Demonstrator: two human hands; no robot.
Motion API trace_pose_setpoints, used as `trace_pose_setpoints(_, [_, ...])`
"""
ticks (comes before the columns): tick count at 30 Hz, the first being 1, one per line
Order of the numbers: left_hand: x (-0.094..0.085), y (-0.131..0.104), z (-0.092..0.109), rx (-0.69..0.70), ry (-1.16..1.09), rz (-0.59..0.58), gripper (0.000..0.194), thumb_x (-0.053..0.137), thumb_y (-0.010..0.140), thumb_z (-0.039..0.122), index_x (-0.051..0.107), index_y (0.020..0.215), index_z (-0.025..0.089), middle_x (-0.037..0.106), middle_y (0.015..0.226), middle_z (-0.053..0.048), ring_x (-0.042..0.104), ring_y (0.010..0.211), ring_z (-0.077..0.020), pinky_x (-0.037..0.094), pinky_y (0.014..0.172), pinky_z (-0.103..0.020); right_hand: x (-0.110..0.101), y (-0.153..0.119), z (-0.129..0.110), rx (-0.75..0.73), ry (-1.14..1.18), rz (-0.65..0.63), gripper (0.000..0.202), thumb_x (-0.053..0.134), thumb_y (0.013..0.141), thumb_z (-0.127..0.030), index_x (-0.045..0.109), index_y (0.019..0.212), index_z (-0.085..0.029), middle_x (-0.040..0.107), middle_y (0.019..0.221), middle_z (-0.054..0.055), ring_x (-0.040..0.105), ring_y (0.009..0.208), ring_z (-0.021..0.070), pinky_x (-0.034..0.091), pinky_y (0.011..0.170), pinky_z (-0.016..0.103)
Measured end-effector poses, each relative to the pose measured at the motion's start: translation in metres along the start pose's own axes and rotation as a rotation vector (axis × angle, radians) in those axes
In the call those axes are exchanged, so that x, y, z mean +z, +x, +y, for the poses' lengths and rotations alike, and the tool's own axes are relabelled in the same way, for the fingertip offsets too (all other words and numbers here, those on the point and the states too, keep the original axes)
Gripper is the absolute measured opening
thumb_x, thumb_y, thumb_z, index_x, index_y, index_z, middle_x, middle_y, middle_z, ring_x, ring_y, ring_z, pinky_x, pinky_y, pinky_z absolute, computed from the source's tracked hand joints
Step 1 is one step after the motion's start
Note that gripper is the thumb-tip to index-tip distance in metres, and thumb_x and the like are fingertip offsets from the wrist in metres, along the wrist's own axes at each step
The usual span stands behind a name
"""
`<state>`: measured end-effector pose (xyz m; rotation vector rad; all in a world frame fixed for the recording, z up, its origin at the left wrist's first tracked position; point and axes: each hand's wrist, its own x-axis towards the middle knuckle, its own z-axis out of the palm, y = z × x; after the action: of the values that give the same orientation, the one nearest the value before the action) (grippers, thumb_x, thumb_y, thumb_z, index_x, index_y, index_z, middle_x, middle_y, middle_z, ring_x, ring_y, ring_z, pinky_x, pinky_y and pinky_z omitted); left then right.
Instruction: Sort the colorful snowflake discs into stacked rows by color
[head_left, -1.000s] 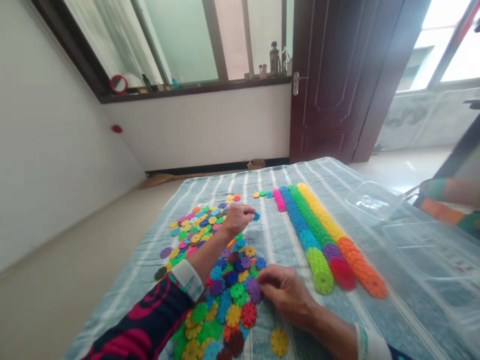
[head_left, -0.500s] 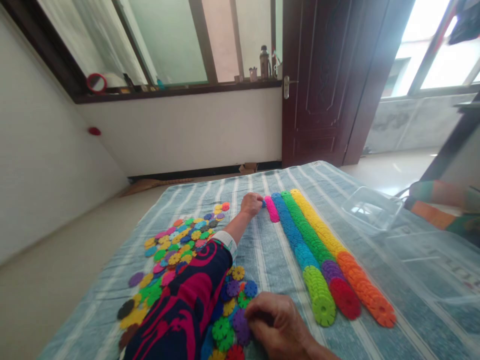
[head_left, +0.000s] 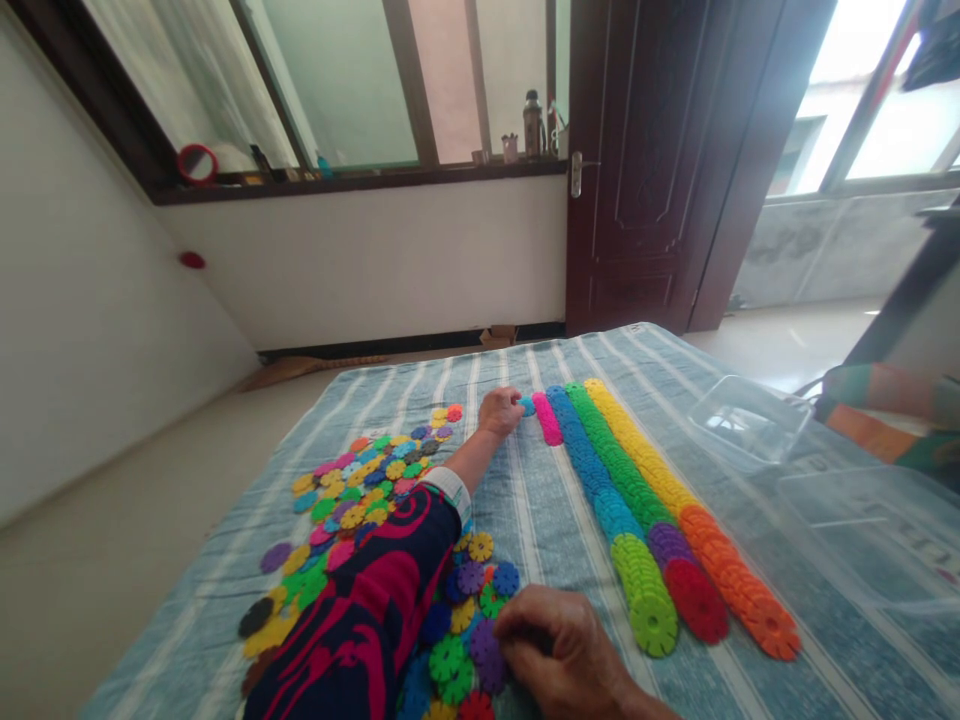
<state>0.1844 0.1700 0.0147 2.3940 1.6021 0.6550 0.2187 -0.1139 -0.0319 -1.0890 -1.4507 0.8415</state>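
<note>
On the striped cloth, my left hand (head_left: 501, 411) reaches far forward, its fingertips slightly apart beside a light blue disc (head_left: 528, 406). That disc lies just left of the short pink row (head_left: 548, 418). My right hand (head_left: 562, 650) is near the front, fingers curled and closed beside a purple disc (head_left: 487, 655); whatever they hold is hidden. To the right run long overlapping rows: blue (head_left: 576, 440) ending in lime (head_left: 652, 620), green (head_left: 611, 460) ending in red (head_left: 697, 600), and yellow (head_left: 637, 445) ending in orange (head_left: 765, 620).
Loose mixed discs (head_left: 352, 490) spread left of my left arm, and another pile (head_left: 450, 665) lies between my arms. A clear plastic box (head_left: 750, 420) stands at the right, with a transparent lid (head_left: 870, 530) in front of it. A dark red door (head_left: 645, 170) rises beyond the cloth.
My left hand has drawn slightly left from the pink row and let go of the blue disc, which now shows more fully. My right hand has hardly moved.
</note>
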Motion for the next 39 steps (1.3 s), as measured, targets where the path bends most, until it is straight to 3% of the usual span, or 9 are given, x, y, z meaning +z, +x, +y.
trace_pose_setpoints(8, [0.005,-0.008,0.01,-0.032,0.06,-0.042,0.037,0.064,0.077,0.027,0.069,0.114,0.023,0.073,0.099,-0.004,0.065,0.093,-0.0196,0.047,0.08,-0.026,0.0,0.0,-0.001,-0.003,-0.001,0.005,0.02,0.056,0.071,-0.011,0.075,0.073,-0.019,0.071,0.067,0.001,0.063,0.06,0.0125,0.042,0.056,0.02])
trace_pose_setpoints(14, [0.008,-0.009,0.013,-0.049,0.12,-0.046,0.032,0.061,0.079,0.03,0.072,0.109,0.026,0.07,0.106,-0.004,0.064,0.097,-0.0207,0.047,0.082,-0.028,-0.005,0.003,-0.004,0.005,-0.027,-0.079,0.021,0.056,0.072,-0.011,0.075,0.076,-0.017,0.072,0.07,0.003,0.064,0.063,0.0136,0.043,0.058,0.02])
trace_pose_setpoints(28, [0.008,-0.008,0.011,-0.036,0.141,-0.017,0.035,0.061,0.08,0.032,0.07,0.113,0.024,0.07,0.103,-0.005,0.064,0.095,-0.0199,0.048,0.082,-0.027,-0.007,0.003,-0.005,0.025,-0.076,-0.104,0.02,0.057,0.073,-0.009,0.075,0.076,-0.017,0.071,0.069,0.003,0.063,0.062,0.0127,0.041,0.057,0.02])
trace_pose_setpoints(34, [-0.007,-0.018,0.0,0.002,0.123,-0.022,0.028,0.055,0.081,0.024,0.073,0.102,0.019,0.071,0.096,-0.005,0.063,0.09,-0.019,0.047,0.079,-0.026,-0.009,0.003,-0.011,0.051,-0.05,-0.108,0.02,0.056,0.073,-0.009,0.074,0.076,-0.019,0.069,0.068,0.0,0.062,0.063,0.0127,0.043,0.059,0.02])
trace_pose_setpoints(39, [-0.04,-0.054,-0.017,0.104,0.097,-0.086,0.021,0.052,0.08,0.019,0.073,0.078,0.018,0.071,0.081,-0.003,0.063,0.081,-0.0163,0.046,0.075,-0.023,-0.012,0.003,-0.019,0.083,0.008,-0.114,0.02,0.054,0.075,-0.011,0.072,0.074,-0.019,0.068,0.069,0.0,0.061,0.065,0.0128,0.043,0.06,0.021])
